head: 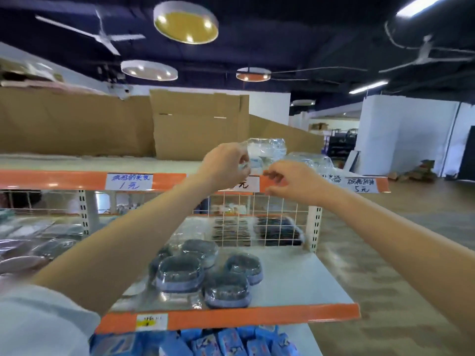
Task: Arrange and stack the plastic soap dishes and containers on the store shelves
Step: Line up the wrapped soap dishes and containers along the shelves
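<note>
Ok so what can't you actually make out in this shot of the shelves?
- Middle price label, head view: mostly covered by the left hand and right hand.
- Wrapped container on the top shelf: contents blurred by glare on the plastic.
- Yellow tag: too small to read.
- Blue packets: cut off by the bottom edge.

Standing under a dark ceiling (295,27) — round lamps (185,22) glowing, two fans (102,34) hanging. Leaning behind orange-edged shelving (51,179): brown cardboard sheets (200,124). Spreading rightward, a mottled beige floor (411,227) — meeting white walls (401,134).
</note>
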### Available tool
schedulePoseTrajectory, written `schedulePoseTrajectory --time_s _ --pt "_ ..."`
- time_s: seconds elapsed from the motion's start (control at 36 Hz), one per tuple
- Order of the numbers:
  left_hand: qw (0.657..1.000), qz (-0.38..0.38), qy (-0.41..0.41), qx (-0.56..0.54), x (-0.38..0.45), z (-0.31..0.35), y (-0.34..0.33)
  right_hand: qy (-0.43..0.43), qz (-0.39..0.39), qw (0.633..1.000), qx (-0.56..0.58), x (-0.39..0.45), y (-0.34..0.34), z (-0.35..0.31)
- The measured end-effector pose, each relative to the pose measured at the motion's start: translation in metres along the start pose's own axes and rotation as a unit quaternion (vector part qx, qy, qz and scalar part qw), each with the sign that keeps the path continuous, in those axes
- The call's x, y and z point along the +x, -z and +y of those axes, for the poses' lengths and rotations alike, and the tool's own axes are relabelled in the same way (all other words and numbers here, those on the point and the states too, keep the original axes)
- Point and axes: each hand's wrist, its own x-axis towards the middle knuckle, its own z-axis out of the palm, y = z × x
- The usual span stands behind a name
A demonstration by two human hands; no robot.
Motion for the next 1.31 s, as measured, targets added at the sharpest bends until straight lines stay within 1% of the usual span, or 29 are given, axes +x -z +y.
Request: schedulePoseTrajectory --time_s 0.08,0.11,0.17,0.22,0.33,0.44,0.53,0.61,0.69,0.75,0.86,0.92,1.0,1.06,1.19,1.31 --pt "0.999 -0.007 0.033 0.003 0.023 -0.015 0.006 -0.006 0.038 0.999 -0.032 0.023 0.011 0.012" --pt "0.999 -0.021 0.043 0.006 0.029 -0.018 0.007 -0.011 0.047 0.998 -0.047 0.031 0.013 0.016" --pt "0.996 -0.073 0.058 0.017 0.041 -0.025 0.004 -0.026 0.053 0.996 -0.074 0.047 0.017 0.025" --pt "0.989 -0.123 0.068 0.038 0.053 -0.029 -0.001 -0.046 0.047 0.993 -0.097 0.063 0.018 0.033" --pt "0.973 -0.210 0.062 0.070 0.072 -0.038 -0.010 -0.090 0.030 0.987 -0.129 0.092 0.015 0.044" --pt "0.948 -0.313 0.044 0.040 0.082 -0.048 -0.019 -0.120 0.017 0.982 -0.142 0.119 0.011 0.051" --pt "0.934 -0.354 0.043 -0.001 0.086 -0.053 -0.023 -0.153 -0.011 0.978 -0.139 0.138 0.008 0.059" --pt "0.931 -0.362 0.047 -0.033 0.091 -0.062 -0.032 -0.194 -0.044 0.970 -0.141 0.153 0.004 0.063" --pt "0.931 -0.361 0.058 -0.021 0.097 -0.070 -0.038 -0.212 -0.064 0.965 -0.137 0.168 -0.003 0.069" --pt "0.930 -0.361 0.063 -0.020 0.100 -0.075 -0.039 -0.211 -0.075 0.964 -0.146 0.180 -0.009 0.077" --pt "0.926 -0.370 0.069 -0.016 0.104 -0.087 -0.043 -0.174 -0.108 0.961 -0.186 0.195 -0.013 0.080" --pt "0.924 -0.375 0.076 -0.018 0.106 -0.091 -0.045 -0.173 -0.109 0.967 -0.155 0.195 -0.008 0.078" --pt "0.920 -0.383 0.080 -0.025 0.108 -0.095 -0.047 -0.199 -0.123 0.969 -0.084 0.194 -0.005 0.078" --pt "0.919 -0.385 0.081 -0.025 0.109 -0.096 -0.047 -0.216 -0.106 0.967 -0.086 0.195 -0.010 0.074" --pt "0.919 -0.385 0.083 -0.023 0.107 -0.097 -0.047 -0.281 -0.031 0.947 -0.151 0.204 -0.029 0.061" --pt "0.925 -0.369 0.092 0.005 0.103 -0.097 -0.048 -0.305 -0.002 0.938 -0.164 0.209 -0.036 0.059"
